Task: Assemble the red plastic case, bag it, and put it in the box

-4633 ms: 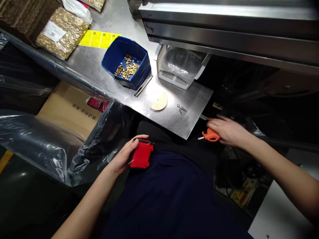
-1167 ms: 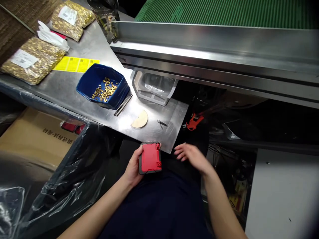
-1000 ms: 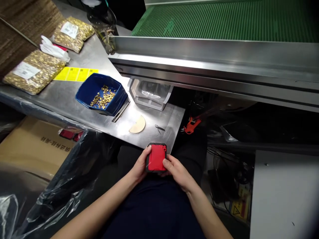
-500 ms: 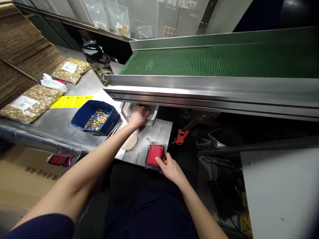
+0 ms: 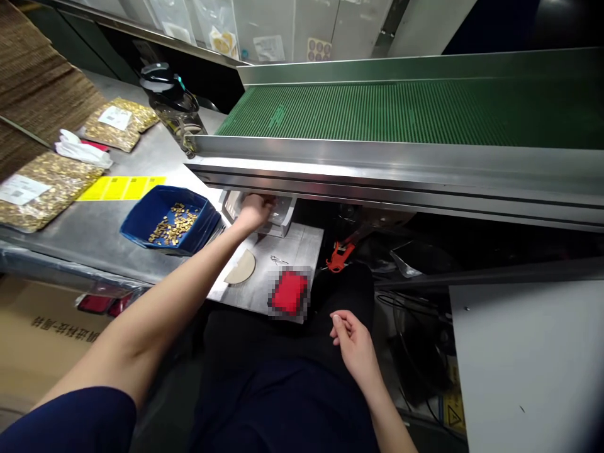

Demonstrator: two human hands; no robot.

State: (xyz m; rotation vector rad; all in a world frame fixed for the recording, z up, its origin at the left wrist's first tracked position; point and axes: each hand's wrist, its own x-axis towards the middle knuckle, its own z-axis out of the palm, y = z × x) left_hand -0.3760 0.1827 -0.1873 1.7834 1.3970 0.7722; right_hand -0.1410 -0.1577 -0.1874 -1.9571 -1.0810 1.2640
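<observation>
Left fingers (image 5: 268, 203) blur inside the grey bin (image 5: 284, 226), grip unclear; right fingers (image 5: 348, 316) half-curled, empty.

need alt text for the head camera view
A person's left hand reaches into a grey bin; the curled right hand is over the lap. A blurred red item and a blue tub of golden pieces sit on the metal table.

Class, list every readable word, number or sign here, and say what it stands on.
"科技-周转" (apparently): upside down on the cardboard box; first characters unclear.
Warning triangle: on a yellow label; wording too small.
Too small or blurred: white labels on the gold-filled bags, yellow strip, round-sticker sheet.
</observation>
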